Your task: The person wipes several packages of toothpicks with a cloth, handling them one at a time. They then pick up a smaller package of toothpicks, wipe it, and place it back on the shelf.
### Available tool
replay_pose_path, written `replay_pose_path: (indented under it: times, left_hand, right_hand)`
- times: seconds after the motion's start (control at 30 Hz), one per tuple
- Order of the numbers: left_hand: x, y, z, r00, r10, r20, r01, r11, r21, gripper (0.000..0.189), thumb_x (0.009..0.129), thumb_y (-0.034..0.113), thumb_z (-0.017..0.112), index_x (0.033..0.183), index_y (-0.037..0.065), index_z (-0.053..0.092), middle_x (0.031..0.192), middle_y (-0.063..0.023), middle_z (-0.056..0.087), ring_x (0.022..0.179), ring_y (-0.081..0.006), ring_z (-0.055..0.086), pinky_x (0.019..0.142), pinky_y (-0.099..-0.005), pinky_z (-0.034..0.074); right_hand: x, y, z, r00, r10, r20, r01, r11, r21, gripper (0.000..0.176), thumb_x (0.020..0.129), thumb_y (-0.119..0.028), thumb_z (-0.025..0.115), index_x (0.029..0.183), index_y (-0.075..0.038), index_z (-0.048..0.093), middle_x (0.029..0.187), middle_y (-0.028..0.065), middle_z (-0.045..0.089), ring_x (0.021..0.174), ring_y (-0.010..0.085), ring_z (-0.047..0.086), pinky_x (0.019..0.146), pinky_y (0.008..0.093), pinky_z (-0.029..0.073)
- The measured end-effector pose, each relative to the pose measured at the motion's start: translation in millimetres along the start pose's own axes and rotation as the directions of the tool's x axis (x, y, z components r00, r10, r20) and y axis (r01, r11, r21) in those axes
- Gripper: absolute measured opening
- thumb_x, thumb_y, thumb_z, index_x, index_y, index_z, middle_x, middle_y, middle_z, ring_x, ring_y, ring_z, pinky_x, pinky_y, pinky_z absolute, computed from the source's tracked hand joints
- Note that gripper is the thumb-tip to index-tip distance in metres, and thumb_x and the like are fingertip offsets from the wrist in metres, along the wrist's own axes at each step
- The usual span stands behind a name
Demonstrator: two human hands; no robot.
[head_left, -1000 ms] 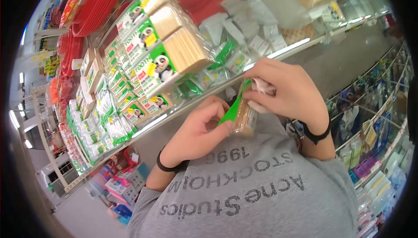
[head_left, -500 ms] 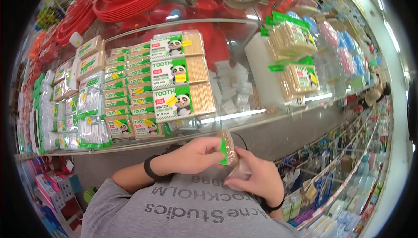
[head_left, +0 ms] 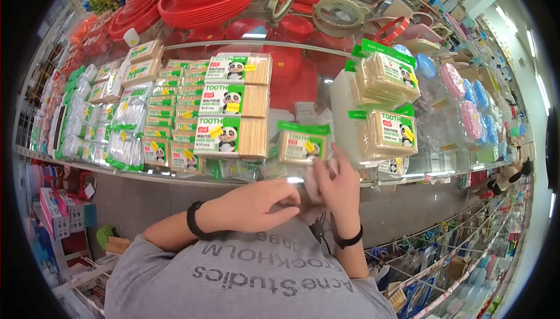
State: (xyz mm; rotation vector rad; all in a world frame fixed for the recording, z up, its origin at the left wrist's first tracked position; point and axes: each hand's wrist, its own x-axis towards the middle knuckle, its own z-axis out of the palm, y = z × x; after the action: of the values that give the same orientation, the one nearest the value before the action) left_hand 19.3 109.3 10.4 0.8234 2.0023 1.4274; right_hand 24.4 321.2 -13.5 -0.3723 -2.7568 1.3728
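A clear pack of toothpicks [head_left: 303, 146] with a green top strip and panda label sits at the counter's front, between the stacked toothpick boxes and the stacked packs. My right hand [head_left: 338, 187] is at its lower right corner, fingers closed on its edge; part of the grip is hidden, and something pale and blurred shows beneath the fingers. My left hand [head_left: 265, 204] hovers in front of the counter, empty, its fingers curved and thumb apart. Left of the pack stand large panda-labelled toothpick boxes [head_left: 219, 135]. Similar green-topped packs [head_left: 392, 132] are piled on the right.
The glass counter [head_left: 245, 178] runs across in front of me. Smaller toothpick boxes [head_left: 156, 151] and white bagged goods [head_left: 125, 144] fill its left part. Red trays [head_left: 207, 12] stack behind. Pink and blue packaged items [head_left: 452, 79] lie right. Wire racks [head_left: 443, 272] stand at lower right.
The toothpick pack has moved from between both hands, near my chest, forward onto the counter with my right hand. My left hand has let go of it.
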Motion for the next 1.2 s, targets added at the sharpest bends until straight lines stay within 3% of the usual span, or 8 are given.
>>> replay_pose_path:
  times: [0.07,0.1,0.17,0.3,0.37,0.47,0.77,1.2]
  left_hand:
    - [-2.5,-3.0,0.1,1.0,-0.004,0.027,0.002,0.997,0.076,0.016,0.092,0.017,0.061,0.097,0.002,0.059,0.094,-0.0131,0.06,0.092,-0.0278,0.061,0.076,-0.0366,0.051]
    - [-4.7,-5.0,0.9,1.0,-0.014,0.017,0.013,0.997,0.074,0.016,0.092,0.017,0.061,0.097,0.002,0.059,0.094,-0.0131,0.06,0.092,-0.0278,0.061,0.076,-0.0366,0.051]
    - [-8.0,-10.4,3.5,0.999,-0.001,-0.054,0.009,0.988,0.154,0.018,0.09,0.015,0.062,0.102,0.002,0.062,0.101,-0.0117,0.061,0.094,-0.0271,0.06,0.079,-0.0365,0.05]
    - [-9.4,-21.4,9.7,0.989,0.034,-0.142,-0.007,0.983,0.182,0.017,0.088,0.012,0.064,0.103,0.003,0.063,0.105,-0.0118,0.062,0.099,-0.0285,0.06,0.084,-0.0361,0.05]
    - [-7.3,-27.1,12.9,0.936,0.236,-0.262,-0.125,0.917,0.38,0.02,0.084,0.008,0.067,0.104,0.005,0.064,0.111,-0.0113,0.061,0.106,-0.0302,0.058,0.09,-0.0381,0.048]
    - [-3.7,-33.6,17.0,0.878,0.327,-0.349,-0.135,0.869,0.477,0.024,0.081,0.005,0.069,0.105,0.006,0.065,0.117,-0.0111,0.059,0.11,-0.032,0.056,0.093,-0.0406,0.046]
    - [-5.3,-71.9,18.1,0.87,0.347,-0.35,-0.12,0.839,0.531,0.024,0.08,0.007,0.067,0.103,0.006,0.064,0.114,-0.0115,0.059,0.109,-0.0329,0.056,0.092,-0.042,0.047]
    - [-3.6,-74.6,20.7,0.846,0.38,-0.373,-0.099,0.8,0.592,0.021,0.077,0.006,0.071,0.097,0.005,0.066,0.11,-0.0094,0.064,0.108,-0.0291,0.059,0.092,-0.0398,0.048]
  right_hand:
    - [2.2,0.7,5.8,0.979,-0.178,-0.101,0.154,0.966,-0.209,0.049,0.083,-0.022,0.073,0.126,-0.002,0.059,0.104,0.0234,0.069,0.09,0.0318,0.07,0.075,0.035,0.053]
    - [-0.5,3.9,8.4,0.98,-0.181,-0.088,0.16,0.966,-0.204,0.049,0.083,-0.022,0.073,0.126,-0.002,0.059,0.104,0.0234,0.069,0.09,0.0318,0.07,0.075,0.035,0.053]
    - [-9.3,13.0,11.5,0.892,-0.428,-0.147,0.371,0.877,-0.306,0.042,0.086,-0.027,0.068,0.125,-0.011,0.062,0.125,0.0208,0.062,0.084,0.0357,0.069,0.063,0.0386,0.055]
    - [-7.1,14.3,11.9,0.903,-0.429,0.025,0.414,0.854,-0.316,0.042,0.085,-0.026,0.068,0.126,-0.016,0.063,0.135,0.0176,0.056,0.083,0.0321,0.07,0.063,0.0373,0.055]
    - [-5.2,7.9,16.7,0.921,-0.384,0.063,0.387,0.888,-0.25,0.045,0.083,-0.017,0.07,0.127,-0.012,0.063,0.132,0.0217,0.057,0.095,0.0331,0.069,0.075,0.0356,0.056]
    - [-0.7,-0.5,18.3,0.911,-0.4,0.103,0.411,0.86,-0.303,0.045,0.082,-0.018,0.07,0.126,-0.012,0.064,0.132,0.0219,0.057,0.09,0.0329,0.07,0.07,0.0344,0.056]
    - [-5.4,-13.6,27.4,0.917,-0.34,0.206,0.398,0.774,-0.493,0.062,0.08,-0.017,0.063,0.14,-0.007,0.049,0.143,0.0272,0.044,0.07,0.0343,0.069,0.055,0.0383,0.054]
    - [17.8,-13.7,32.7,0.908,-0.37,0.198,0.419,0.766,-0.487,0.062,0.084,-0.026,0.066,0.141,-0.008,0.047,0.145,0.0254,0.043,0.07,0.0357,0.069,0.058,0.0393,0.056]
